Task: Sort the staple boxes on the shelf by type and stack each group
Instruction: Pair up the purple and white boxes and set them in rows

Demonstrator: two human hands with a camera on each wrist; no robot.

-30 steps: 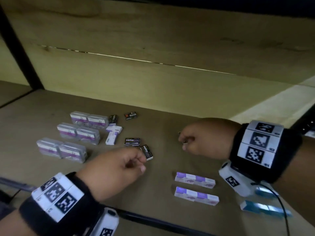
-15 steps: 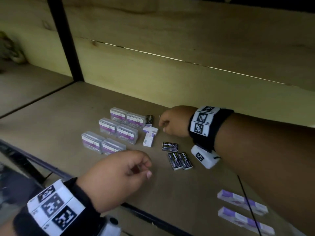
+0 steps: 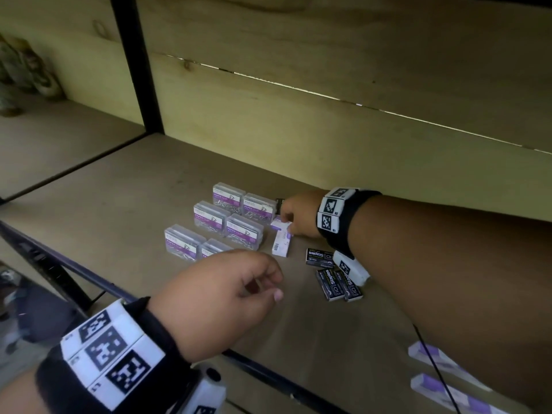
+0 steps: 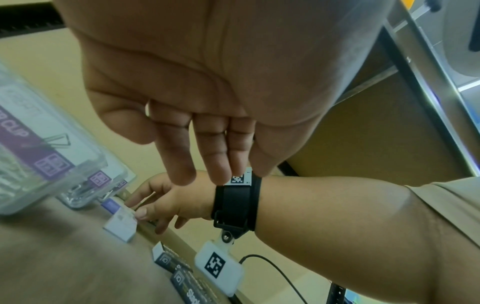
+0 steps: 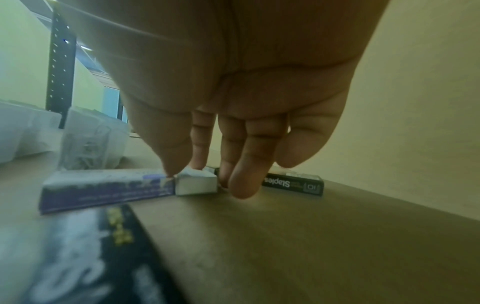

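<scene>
head cam looks down and forward from above the tan wooden shelf board, taking in both arms. left wrist cam sits under the left hand, close, aimed across at the right hand. right wrist cam hangs low by the board, very near, looking along the fingers. all three share the white-and-purple cardboard staple box and the black "staples" boxes.

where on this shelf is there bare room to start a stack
Bare shelf lies left of the paper clip boxes, toward the black post, and behind them along the back wall. It's crowded where the right hand touches the white-purple boxes, beside the black staple boxes.
</scene>
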